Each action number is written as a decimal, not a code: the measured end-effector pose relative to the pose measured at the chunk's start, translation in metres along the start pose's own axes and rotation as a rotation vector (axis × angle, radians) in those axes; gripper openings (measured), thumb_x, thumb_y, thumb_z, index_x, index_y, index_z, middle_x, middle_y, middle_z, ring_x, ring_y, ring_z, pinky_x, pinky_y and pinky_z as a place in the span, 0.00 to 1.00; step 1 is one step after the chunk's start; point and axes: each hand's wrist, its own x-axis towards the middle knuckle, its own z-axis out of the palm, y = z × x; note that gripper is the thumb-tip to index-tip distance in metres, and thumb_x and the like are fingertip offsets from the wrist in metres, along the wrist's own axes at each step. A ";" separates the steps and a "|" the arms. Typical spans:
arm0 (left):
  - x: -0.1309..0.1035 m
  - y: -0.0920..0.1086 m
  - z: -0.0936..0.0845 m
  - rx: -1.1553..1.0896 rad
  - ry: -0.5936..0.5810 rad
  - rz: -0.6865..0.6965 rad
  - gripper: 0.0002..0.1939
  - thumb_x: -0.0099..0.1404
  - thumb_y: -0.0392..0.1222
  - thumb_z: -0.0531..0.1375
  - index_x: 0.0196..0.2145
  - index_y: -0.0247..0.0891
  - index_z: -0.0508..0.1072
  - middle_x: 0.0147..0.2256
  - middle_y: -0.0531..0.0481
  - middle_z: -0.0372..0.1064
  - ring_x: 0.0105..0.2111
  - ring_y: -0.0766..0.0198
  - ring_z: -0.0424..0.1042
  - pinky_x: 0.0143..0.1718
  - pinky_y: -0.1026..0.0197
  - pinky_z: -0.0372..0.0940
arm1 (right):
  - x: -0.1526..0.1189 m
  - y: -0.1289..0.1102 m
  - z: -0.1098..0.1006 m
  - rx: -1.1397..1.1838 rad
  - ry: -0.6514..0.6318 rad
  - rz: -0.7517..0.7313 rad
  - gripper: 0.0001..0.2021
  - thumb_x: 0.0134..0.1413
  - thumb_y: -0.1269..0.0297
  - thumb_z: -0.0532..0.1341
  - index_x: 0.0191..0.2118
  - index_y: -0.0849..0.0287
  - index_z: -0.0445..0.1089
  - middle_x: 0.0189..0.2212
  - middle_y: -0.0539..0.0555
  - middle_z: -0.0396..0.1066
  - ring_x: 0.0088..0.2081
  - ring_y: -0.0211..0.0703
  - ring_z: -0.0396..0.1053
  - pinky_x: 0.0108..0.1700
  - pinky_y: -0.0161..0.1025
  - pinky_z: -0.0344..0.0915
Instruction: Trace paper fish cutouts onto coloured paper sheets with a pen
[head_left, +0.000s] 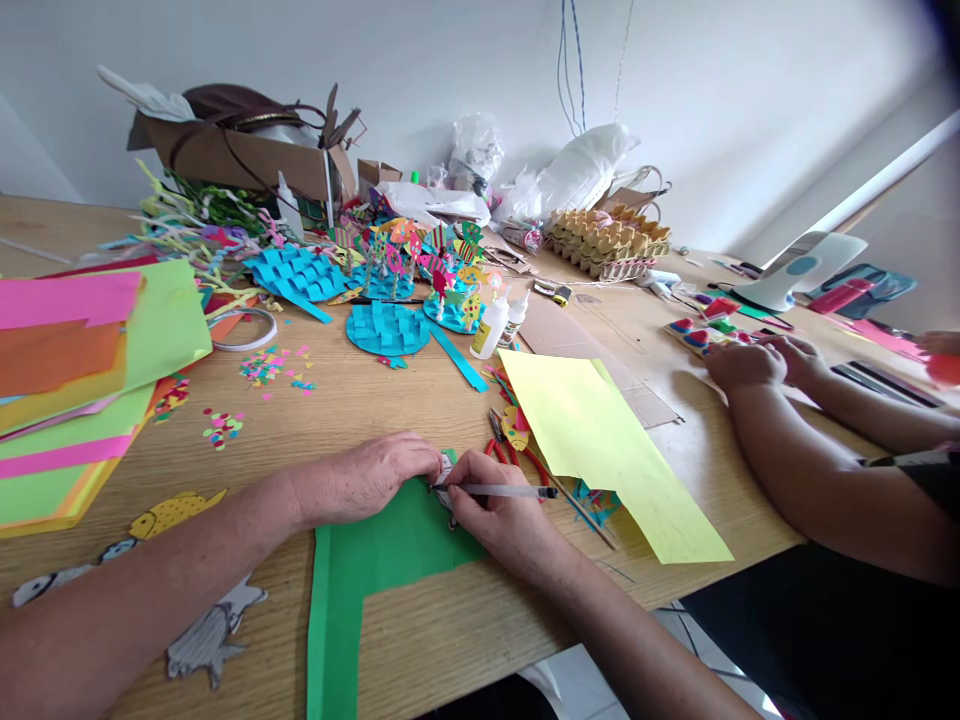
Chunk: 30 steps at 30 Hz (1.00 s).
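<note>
My right hand [499, 510] grips a pen [517, 491] with a clear barrel, its tip at a small drawn paper cutout [448, 468]. The cutout lies on the upper part of an L-shaped green sheet of paper [382, 550]. My left hand [382, 470] has its fingers together, pressing the cutout down against the green paper; its fingertips are partly hidden. Just right of my right hand are red-handled pliers [496, 430] and a yellow sheet [592, 420]. Under and beside my left forearm lie a yellow fish cutout [172, 514] and a grey drawn cutout [210, 635].
Stacked coloured paper [67, 370] is at the left, near paper confetti [274, 370]. Behind are woven blue paper pieces [386, 330], a glue bottle [490, 328] and egg cartons [607, 242]. A co-worker's hands [750, 365] work at the right.
</note>
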 end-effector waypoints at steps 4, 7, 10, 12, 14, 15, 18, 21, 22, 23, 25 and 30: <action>-0.001 0.000 0.001 0.004 0.014 0.013 0.16 0.66 0.28 0.45 0.38 0.37 0.71 0.38 0.49 0.68 0.41 0.62 0.66 0.45 0.61 0.60 | 0.000 -0.001 0.000 0.000 -0.010 0.016 0.05 0.48 0.74 0.55 0.27 0.57 0.63 0.19 0.47 0.67 0.21 0.35 0.64 0.22 0.30 0.57; -0.001 -0.001 0.002 0.007 0.022 0.024 0.15 0.67 0.28 0.46 0.37 0.37 0.71 0.38 0.49 0.69 0.41 0.62 0.66 0.45 0.61 0.60 | 0.000 -0.002 0.000 -0.003 -0.022 0.024 0.04 0.48 0.74 0.55 0.27 0.57 0.62 0.19 0.47 0.66 0.20 0.35 0.63 0.22 0.30 0.56; -0.001 -0.002 0.002 0.008 0.028 0.039 0.15 0.67 0.28 0.46 0.37 0.38 0.71 0.38 0.49 0.69 0.41 0.62 0.66 0.45 0.61 0.59 | -0.001 -0.002 -0.001 0.000 -0.031 0.028 0.04 0.48 0.73 0.55 0.27 0.57 0.62 0.19 0.47 0.66 0.20 0.36 0.63 0.22 0.31 0.55; -0.001 -0.002 0.003 0.009 0.032 0.052 0.15 0.67 0.28 0.46 0.38 0.38 0.71 0.39 0.49 0.69 0.42 0.62 0.66 0.46 0.61 0.59 | -0.002 -0.001 -0.002 0.003 -0.039 0.028 0.04 0.48 0.73 0.54 0.27 0.57 0.62 0.19 0.48 0.66 0.21 0.36 0.63 0.22 0.31 0.55; -0.001 -0.003 0.004 0.011 0.034 0.068 0.15 0.68 0.28 0.46 0.38 0.38 0.71 0.39 0.49 0.70 0.42 0.62 0.66 0.46 0.61 0.59 | -0.003 -0.001 -0.003 0.004 -0.051 0.025 0.04 0.48 0.73 0.54 0.27 0.57 0.62 0.20 0.48 0.66 0.21 0.37 0.63 0.23 0.31 0.55; -0.001 -0.003 0.004 0.012 0.034 0.076 0.15 0.68 0.28 0.46 0.38 0.38 0.71 0.40 0.49 0.70 0.43 0.62 0.66 0.47 0.61 0.59 | -0.004 -0.001 -0.003 0.004 -0.056 0.022 0.04 0.48 0.73 0.54 0.27 0.58 0.62 0.20 0.48 0.66 0.21 0.37 0.63 0.23 0.31 0.55; -0.001 -0.004 0.005 0.017 0.036 0.100 0.14 0.68 0.28 0.47 0.39 0.37 0.71 0.42 0.48 0.70 0.44 0.61 0.66 0.48 0.60 0.58 | -0.005 -0.001 -0.003 -0.009 -0.059 0.020 0.04 0.48 0.74 0.54 0.28 0.57 0.62 0.20 0.48 0.66 0.21 0.36 0.63 0.23 0.31 0.55; 0.000 -0.004 0.005 0.020 0.036 0.118 0.14 0.68 0.28 0.48 0.40 0.38 0.71 0.43 0.48 0.70 0.45 0.61 0.65 0.50 0.60 0.58 | -0.006 -0.002 -0.003 -0.033 -0.058 0.023 0.05 0.48 0.75 0.54 0.28 0.57 0.62 0.19 0.47 0.66 0.20 0.35 0.63 0.23 0.31 0.55; 0.000 -0.003 0.004 0.021 0.036 0.124 0.14 0.68 0.27 0.48 0.40 0.38 0.71 0.43 0.48 0.70 0.46 0.61 0.65 0.50 0.60 0.58 | -0.006 -0.003 -0.004 -0.039 -0.058 0.021 0.05 0.48 0.75 0.54 0.28 0.57 0.62 0.19 0.47 0.66 0.20 0.35 0.62 0.23 0.30 0.55; 0.000 -0.003 0.004 0.022 0.034 0.131 0.15 0.68 0.27 0.48 0.41 0.39 0.72 0.44 0.49 0.70 0.46 0.61 0.65 0.50 0.60 0.57 | -0.007 -0.003 -0.005 -0.042 -0.056 0.016 0.05 0.48 0.75 0.54 0.28 0.58 0.62 0.19 0.47 0.66 0.20 0.35 0.62 0.22 0.30 0.54; 0.000 -0.002 0.003 0.025 0.033 0.147 0.16 0.67 0.26 0.48 0.42 0.40 0.72 0.45 0.50 0.69 0.46 0.61 0.65 0.51 0.60 0.57 | -0.008 -0.004 -0.006 -0.048 -0.051 -0.004 0.06 0.47 0.75 0.54 0.28 0.58 0.63 0.19 0.46 0.65 0.20 0.34 0.61 0.22 0.30 0.54; -0.002 0.000 0.001 0.036 0.025 0.177 0.17 0.66 0.25 0.50 0.42 0.40 0.73 0.45 0.50 0.69 0.47 0.61 0.65 0.51 0.60 0.57 | -0.012 -0.005 -0.010 -0.078 -0.058 -0.004 0.06 0.46 0.77 0.55 0.27 0.59 0.64 0.19 0.45 0.63 0.20 0.32 0.59 0.22 0.29 0.53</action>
